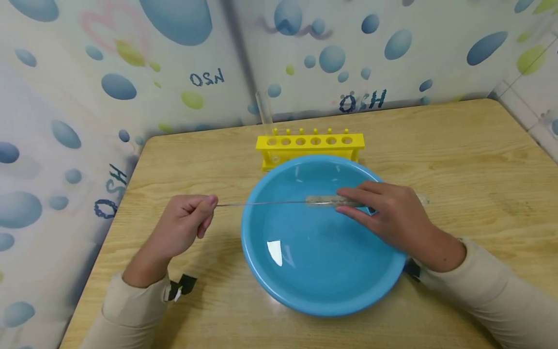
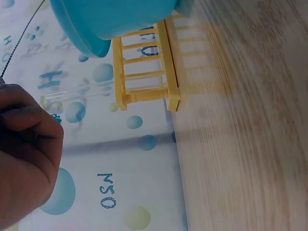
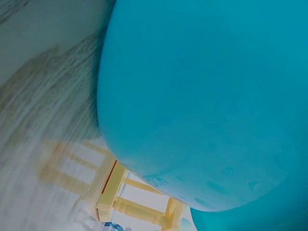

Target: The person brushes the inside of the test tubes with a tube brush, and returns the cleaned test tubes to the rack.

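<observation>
Over the blue basin (image 1: 322, 271), my right hand (image 1: 394, 213) holds a clear glass test tube (image 1: 424, 199) lying level, its far end showing past the hand. A test tube brush (image 1: 261, 203) runs into the tube, with pale bristles visible inside near the fingers. My left hand (image 1: 185, 225), left of the basin, pinches the end of the brush's thin twisted wire handle. In the left wrist view, the left hand (image 2: 26, 154) grips that wire (image 2: 21, 38). The right wrist view shows the basin's outer wall (image 3: 192, 106) but not the right hand.
Behind the basin stands a yellow test tube rack (image 1: 309, 141), with one clear test tube (image 1: 264, 114) upright in its leftmost hole. The wooden table (image 1: 471, 160) meets a wall (image 1: 244, 58) patterned with blue and green drops along its back edge.
</observation>
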